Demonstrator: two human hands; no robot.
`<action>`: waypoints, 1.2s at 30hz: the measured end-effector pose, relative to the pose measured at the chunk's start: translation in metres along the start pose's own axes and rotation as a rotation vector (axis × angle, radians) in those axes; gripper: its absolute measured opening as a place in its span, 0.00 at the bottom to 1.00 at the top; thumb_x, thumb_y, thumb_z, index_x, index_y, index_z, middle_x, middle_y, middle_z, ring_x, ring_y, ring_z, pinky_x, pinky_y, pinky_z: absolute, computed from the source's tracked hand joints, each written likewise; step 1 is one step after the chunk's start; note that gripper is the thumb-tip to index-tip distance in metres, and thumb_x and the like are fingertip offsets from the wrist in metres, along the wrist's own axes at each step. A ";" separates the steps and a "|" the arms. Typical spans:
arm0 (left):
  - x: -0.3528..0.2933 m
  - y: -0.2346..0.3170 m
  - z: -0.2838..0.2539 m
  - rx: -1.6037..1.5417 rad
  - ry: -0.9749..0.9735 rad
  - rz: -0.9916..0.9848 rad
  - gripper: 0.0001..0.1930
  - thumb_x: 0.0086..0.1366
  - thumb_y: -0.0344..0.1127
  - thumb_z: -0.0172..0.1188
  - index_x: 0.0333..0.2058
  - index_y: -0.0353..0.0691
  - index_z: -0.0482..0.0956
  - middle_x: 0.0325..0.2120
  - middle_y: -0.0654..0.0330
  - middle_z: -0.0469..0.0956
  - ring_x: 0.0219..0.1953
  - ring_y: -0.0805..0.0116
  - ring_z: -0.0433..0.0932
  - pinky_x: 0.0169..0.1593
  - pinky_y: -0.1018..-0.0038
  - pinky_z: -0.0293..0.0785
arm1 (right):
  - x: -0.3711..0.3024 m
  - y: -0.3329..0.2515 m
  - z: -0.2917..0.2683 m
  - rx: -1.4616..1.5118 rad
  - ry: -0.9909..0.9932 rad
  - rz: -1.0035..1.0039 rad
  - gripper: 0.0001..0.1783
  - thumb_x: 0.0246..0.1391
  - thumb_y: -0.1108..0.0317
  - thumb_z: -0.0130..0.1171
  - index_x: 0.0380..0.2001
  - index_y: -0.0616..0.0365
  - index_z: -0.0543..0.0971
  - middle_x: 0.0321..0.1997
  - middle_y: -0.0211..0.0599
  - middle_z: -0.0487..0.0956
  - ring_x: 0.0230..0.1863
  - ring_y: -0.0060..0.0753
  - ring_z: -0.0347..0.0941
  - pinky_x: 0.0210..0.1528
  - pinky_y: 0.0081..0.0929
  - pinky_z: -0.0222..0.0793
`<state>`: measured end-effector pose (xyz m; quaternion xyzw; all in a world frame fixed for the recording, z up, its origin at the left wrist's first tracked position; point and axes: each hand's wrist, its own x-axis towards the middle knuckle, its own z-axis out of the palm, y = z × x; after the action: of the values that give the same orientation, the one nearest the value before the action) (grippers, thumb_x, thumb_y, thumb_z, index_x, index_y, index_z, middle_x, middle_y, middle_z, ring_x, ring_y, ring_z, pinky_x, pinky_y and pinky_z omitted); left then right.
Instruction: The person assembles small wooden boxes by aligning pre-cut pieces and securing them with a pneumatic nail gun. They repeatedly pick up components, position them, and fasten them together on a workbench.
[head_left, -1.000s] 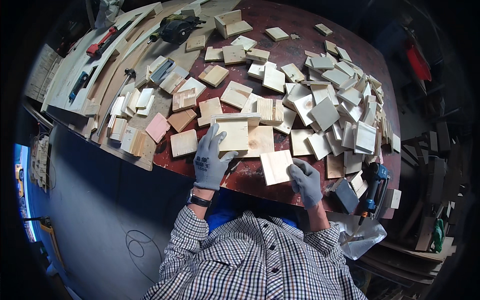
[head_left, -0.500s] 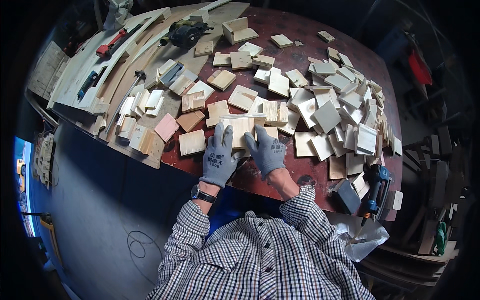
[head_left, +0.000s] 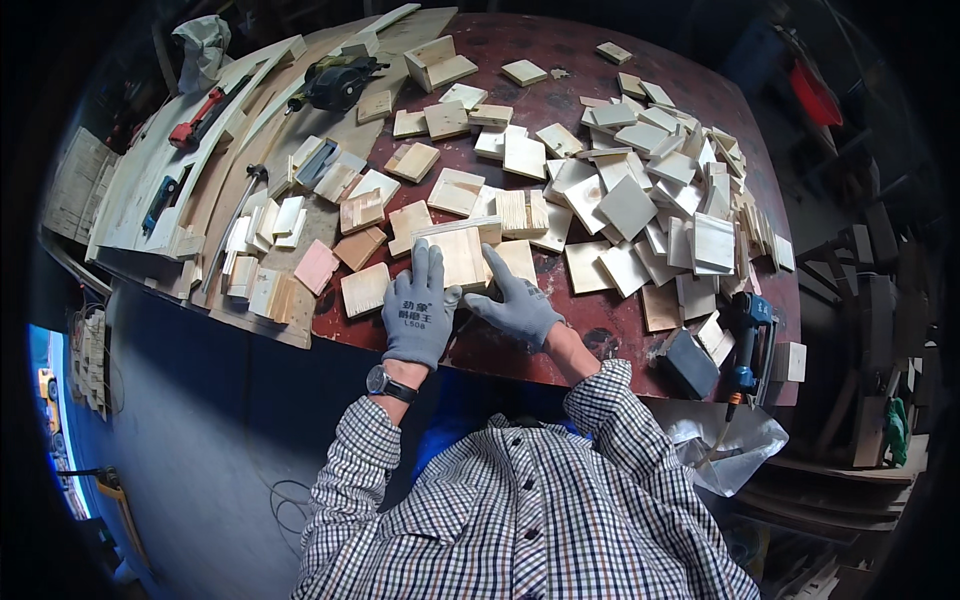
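Note:
A pale wooden block (head_left: 456, 262) lies near the front edge of the red-brown table, a narrow wood strip (head_left: 458, 229) along its far side. My left hand (head_left: 420, 312), in a grey glove, rests at the block's left side with its fingers stretched toward the strip. Opposite it is my right hand (head_left: 520, 308), gloved alike, its forefinger extended along the block's right side and its thumb spread toward the near edge. Both hands touch the block without wrapping round it. Its underside is hidden.
Many loose wooden blocks (head_left: 628, 204) heap up at the right. A blue nail gun (head_left: 745, 345) lies at the front right edge beside a dark box (head_left: 688, 362). On the left boards are a hammer (head_left: 245, 195), a red tool (head_left: 196, 118) and a dark power tool (head_left: 338, 82).
The view has shifted, so the table sits slightly further left and higher. My fingers have straightened along the block's sides, and the right thumb has spread from the forefinger.

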<state>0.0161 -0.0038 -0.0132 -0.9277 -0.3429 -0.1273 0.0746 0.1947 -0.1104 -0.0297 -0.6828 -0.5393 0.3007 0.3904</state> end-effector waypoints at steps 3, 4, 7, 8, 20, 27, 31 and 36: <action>0.001 0.002 -0.010 -0.044 -0.063 0.012 0.38 0.73 0.57 0.52 0.71 0.34 0.62 0.73 0.46 0.60 0.58 0.47 0.72 0.65 0.54 0.66 | -0.010 0.004 0.002 -0.014 0.013 0.015 0.49 0.64 0.50 0.63 0.79 0.54 0.52 0.58 0.61 0.80 0.59 0.56 0.79 0.63 0.41 0.72; 0.001 0.002 -0.010 -0.072 -0.054 0.018 0.40 0.71 0.57 0.55 0.71 0.33 0.61 0.73 0.44 0.58 0.61 0.46 0.70 0.67 0.53 0.64 | -0.017 0.001 0.001 0.002 0.015 0.023 0.47 0.64 0.52 0.63 0.78 0.54 0.53 0.54 0.58 0.82 0.55 0.53 0.80 0.59 0.41 0.73; 0.001 -0.005 -0.011 -0.067 -0.025 0.083 0.41 0.69 0.53 0.60 0.71 0.32 0.60 0.73 0.44 0.57 0.62 0.45 0.70 0.68 0.53 0.64 | -0.041 -0.006 0.000 0.068 0.100 0.031 0.38 0.64 0.60 0.60 0.74 0.55 0.62 0.34 0.46 0.85 0.34 0.38 0.83 0.45 0.37 0.77; 0.000 -0.009 -0.009 -0.106 -0.015 0.096 0.40 0.70 0.50 0.60 0.71 0.32 0.60 0.73 0.44 0.58 0.61 0.45 0.71 0.66 0.55 0.66 | -0.052 -0.007 -0.003 0.083 0.110 0.101 0.36 0.64 0.58 0.59 0.73 0.55 0.65 0.38 0.49 0.85 0.39 0.45 0.83 0.48 0.40 0.76; 0.006 -0.027 0.013 -0.161 0.002 0.175 0.34 0.75 0.49 0.56 0.70 0.34 0.62 0.73 0.46 0.59 0.64 0.43 0.72 0.61 0.57 0.74 | -0.125 0.024 -0.014 0.039 0.344 0.080 0.25 0.65 0.58 0.59 0.62 0.53 0.77 0.51 0.49 0.85 0.48 0.52 0.83 0.51 0.40 0.78; 0.008 -0.031 0.001 -0.204 -0.066 0.177 0.30 0.78 0.43 0.54 0.71 0.34 0.61 0.71 0.44 0.62 0.72 0.47 0.64 0.71 0.60 0.66 | -0.124 0.043 0.000 0.096 0.503 -0.101 0.21 0.63 0.61 0.62 0.57 0.55 0.80 0.51 0.47 0.85 0.48 0.50 0.84 0.50 0.38 0.80; 0.009 -0.028 -0.004 -0.213 -0.091 0.168 0.29 0.78 0.42 0.53 0.71 0.34 0.61 0.71 0.44 0.63 0.73 0.47 0.64 0.72 0.60 0.65 | -0.125 0.041 -0.002 0.063 0.524 -0.101 0.21 0.64 0.60 0.61 0.57 0.55 0.81 0.50 0.45 0.85 0.47 0.49 0.84 0.50 0.39 0.80; 0.007 -0.029 -0.006 -0.224 -0.085 0.165 0.29 0.78 0.43 0.53 0.70 0.34 0.62 0.70 0.44 0.64 0.72 0.46 0.64 0.72 0.60 0.65 | -0.105 0.025 0.009 -0.068 0.534 0.007 0.21 0.63 0.55 0.61 0.55 0.53 0.79 0.41 0.42 0.85 0.41 0.46 0.84 0.41 0.40 0.79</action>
<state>0.0007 0.0209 -0.0044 -0.9599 -0.2519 -0.1188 -0.0336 0.1755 -0.2131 -0.0571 -0.7525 -0.4247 0.0927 0.4947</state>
